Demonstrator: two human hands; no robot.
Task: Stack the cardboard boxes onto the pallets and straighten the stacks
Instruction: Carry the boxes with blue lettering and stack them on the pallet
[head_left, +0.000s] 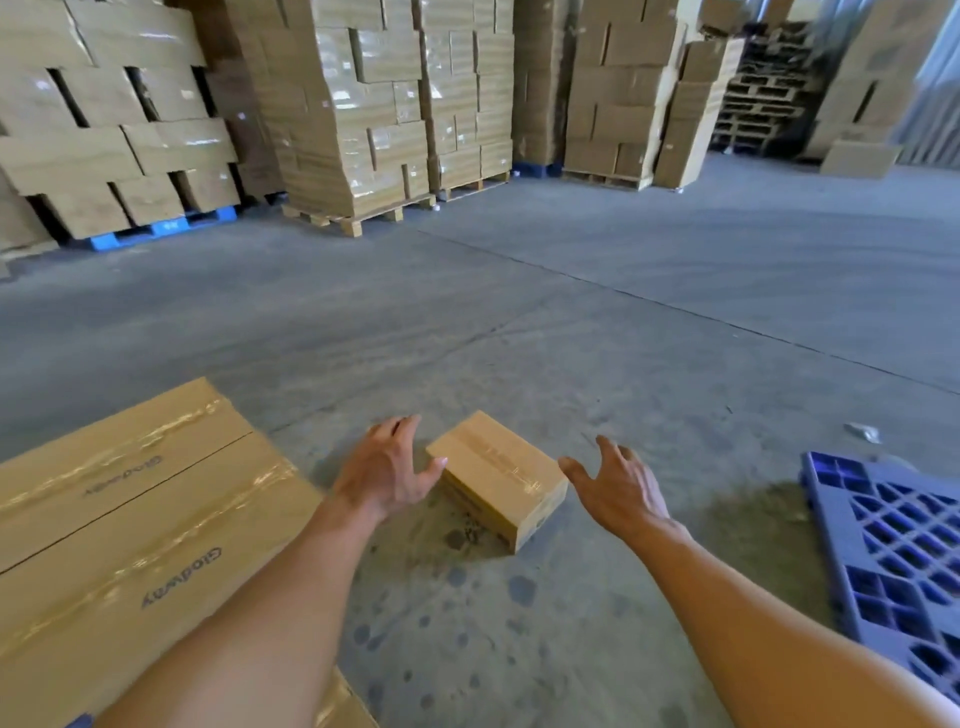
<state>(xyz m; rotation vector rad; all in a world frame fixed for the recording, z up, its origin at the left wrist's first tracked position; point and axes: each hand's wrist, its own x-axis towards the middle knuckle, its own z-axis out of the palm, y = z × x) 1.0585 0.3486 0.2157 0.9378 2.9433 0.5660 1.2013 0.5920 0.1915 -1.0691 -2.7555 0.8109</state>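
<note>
Found small brown taped cardboard box (496, 475) lying on grey concrete floor (571, 338), between both hands. Held left hand (387, 467) at its 9 o'clock and right hand (618, 488) at 3 o'clock, fingers (397, 431) spread, gripping nothing. Noted large flat taped cardboard boxes (130, 519) at 8 o'clock, blue plastic lattice pallet (883, 545) at 4 o'clock.

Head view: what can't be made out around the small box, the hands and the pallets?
All in the head view.
Small box: side print too small and blurred; far sides face away.
Left hand: thumb overlaps the box's edge, so contact is unclear.
Blue pallet: cut off by the right edge.
Large boxes: cut by left and bottom edges, partly covered by the left forearm; support hidden.
Far stacks: blurred, markings unreadable.
</note>
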